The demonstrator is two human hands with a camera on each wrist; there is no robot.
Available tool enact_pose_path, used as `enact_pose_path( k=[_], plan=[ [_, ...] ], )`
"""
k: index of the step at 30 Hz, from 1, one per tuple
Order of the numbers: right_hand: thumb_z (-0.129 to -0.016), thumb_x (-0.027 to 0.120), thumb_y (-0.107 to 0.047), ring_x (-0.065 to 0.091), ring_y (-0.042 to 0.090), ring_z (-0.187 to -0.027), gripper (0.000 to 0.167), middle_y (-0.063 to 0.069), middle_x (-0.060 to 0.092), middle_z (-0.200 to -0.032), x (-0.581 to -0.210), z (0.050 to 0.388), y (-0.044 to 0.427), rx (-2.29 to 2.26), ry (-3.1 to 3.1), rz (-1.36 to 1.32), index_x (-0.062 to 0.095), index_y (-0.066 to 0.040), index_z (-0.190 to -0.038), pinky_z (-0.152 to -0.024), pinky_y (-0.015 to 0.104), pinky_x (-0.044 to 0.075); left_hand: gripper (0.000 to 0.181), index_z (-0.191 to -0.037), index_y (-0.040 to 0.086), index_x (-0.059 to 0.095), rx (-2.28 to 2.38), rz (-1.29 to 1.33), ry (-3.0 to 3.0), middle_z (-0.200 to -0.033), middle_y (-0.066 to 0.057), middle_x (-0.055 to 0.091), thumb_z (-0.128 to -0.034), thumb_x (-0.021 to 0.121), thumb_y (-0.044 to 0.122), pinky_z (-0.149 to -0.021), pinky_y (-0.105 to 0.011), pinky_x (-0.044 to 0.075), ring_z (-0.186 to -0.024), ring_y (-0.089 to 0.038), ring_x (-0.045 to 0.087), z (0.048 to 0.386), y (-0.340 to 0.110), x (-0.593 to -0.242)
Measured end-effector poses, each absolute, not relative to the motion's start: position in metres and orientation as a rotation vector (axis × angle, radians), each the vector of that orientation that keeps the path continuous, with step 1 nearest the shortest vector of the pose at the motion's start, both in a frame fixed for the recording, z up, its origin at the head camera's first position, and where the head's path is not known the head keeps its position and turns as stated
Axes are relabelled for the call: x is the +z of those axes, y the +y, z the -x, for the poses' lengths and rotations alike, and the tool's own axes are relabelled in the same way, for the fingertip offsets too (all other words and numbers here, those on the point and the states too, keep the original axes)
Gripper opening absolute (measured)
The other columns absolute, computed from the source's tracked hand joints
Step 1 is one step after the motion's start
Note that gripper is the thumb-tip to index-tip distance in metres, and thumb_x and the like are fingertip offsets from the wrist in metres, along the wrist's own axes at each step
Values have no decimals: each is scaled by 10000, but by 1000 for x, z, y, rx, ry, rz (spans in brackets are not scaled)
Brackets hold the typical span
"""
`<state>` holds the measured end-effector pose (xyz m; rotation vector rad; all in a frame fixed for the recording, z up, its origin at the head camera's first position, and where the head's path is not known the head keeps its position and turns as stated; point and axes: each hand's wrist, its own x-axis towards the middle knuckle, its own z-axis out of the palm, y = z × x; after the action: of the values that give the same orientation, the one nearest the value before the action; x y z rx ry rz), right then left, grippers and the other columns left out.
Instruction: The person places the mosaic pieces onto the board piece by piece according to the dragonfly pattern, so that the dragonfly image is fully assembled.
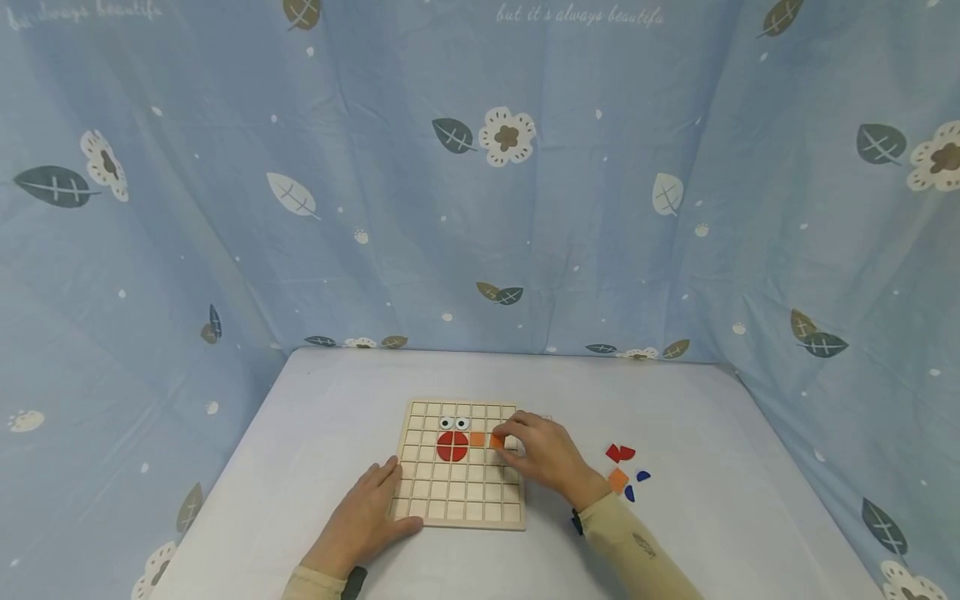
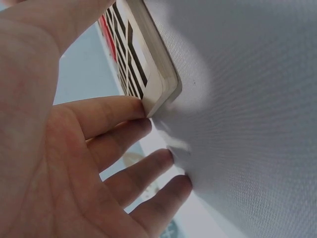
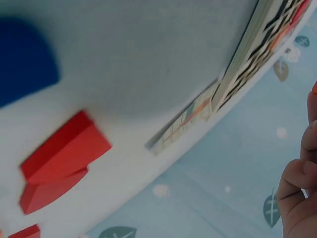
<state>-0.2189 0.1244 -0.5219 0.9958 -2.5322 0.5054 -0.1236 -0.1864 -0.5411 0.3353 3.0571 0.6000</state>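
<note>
A wooden grid board (image 1: 468, 512) lies on the table. Red quarter-round pieces (image 1: 446, 453) form a disc in its upper part, below two eye pieces (image 1: 454, 423). An orange square tile (image 1: 477, 439) sits in a cell right of the disc. My right hand (image 1: 551, 454) pinches another orange tile (image 1: 497, 442) over the board, one cell further right; whether it touches the grid cannot be told. My left hand (image 1: 363, 518) rests at the board's near left corner, its fingers along the left side and its thumb at the front edge. The left wrist view shows its fingers (image 2: 119, 111) extended.
Right of the board lie red pieces (image 1: 613, 452), an orange tile (image 1: 617, 480) and blue rounded pieces (image 1: 643, 476). A printed card (image 3: 188, 119) is beside the board, mostly behind my right hand in the head view. Blue patterned cloth (image 1: 480, 208) hangs around the white table (image 1: 360, 375).
</note>
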Motion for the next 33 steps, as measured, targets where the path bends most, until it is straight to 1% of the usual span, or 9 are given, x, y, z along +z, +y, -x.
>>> enact_pose_path(
  k=[9,16,21,26,33],
  plan=[
    [-881,801,-329,645,66,-866,205,-87,692,-1006,-520,225,106,457,-2647,-1081,789,-224,-1056,-731,236,580,963,-1419,-90,518,596,-317,3039,-1514,-222,471,-777,820,561,-1166,-525,363,-1391,-462,420,124,-186,-540],
    [-888,793,-355,609,41,-782,171,-94,685,-973,-524,230,95,396,-2732,-1111,796,-250,-1023,-628,180,524,968,-1418,-93,517,593,-311,3034,-1513,-225,471,-776,819,566,-1164,-527,365,-1389,-464,420,124,-187,-541],
    [-889,793,-364,578,34,-774,180,-84,674,-983,-526,232,90,373,-2777,-1121,800,-240,-1020,-636,173,516,959,-1414,-95,521,603,-319,3039,-1511,-225,473,-778,820,559,-1163,-528,366,-1388,-466,421,124,-186,-541],
    [-885,800,-330,561,37,-756,174,-73,675,-968,-526,233,88,354,-2769,-1145,804,-224,-1023,-626,174,515,957,-1416,-93,519,601,-323,3046,-1513,-225,470,-781,819,557,-1160,-528,370,-1387,-467,420,124,-186,-542],
    [-885,806,-313,589,51,-795,175,-66,688,-985,-526,233,85,376,-2791,-1125,805,-220,-1033,-660,201,539,953,-1412,-97,520,595,-335,3055,-1508,-233,472,-781,820,551,-1158,-534,369,-1380,-475,425,124,-187,-543]
  ],
)
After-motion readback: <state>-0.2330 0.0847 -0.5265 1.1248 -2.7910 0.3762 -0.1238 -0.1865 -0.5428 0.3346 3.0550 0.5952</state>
